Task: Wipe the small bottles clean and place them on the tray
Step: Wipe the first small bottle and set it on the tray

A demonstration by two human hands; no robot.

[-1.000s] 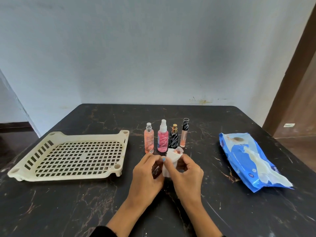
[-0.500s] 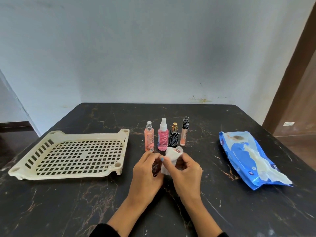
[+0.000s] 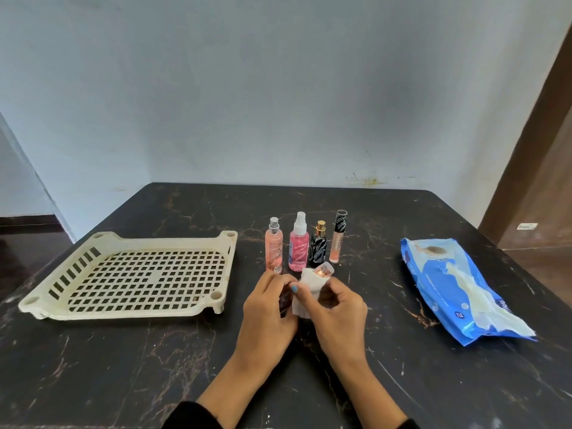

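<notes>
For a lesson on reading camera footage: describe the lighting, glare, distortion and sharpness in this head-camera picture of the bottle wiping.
Head view: soft, even light with faint shadows under the tray; pale sheen on the dark table; the wide angle bows the wall corner and door frame at the edges; the standing bottles are fairly sharp; the wipe and the small bottle held in both hands look slightly soft.
</notes>
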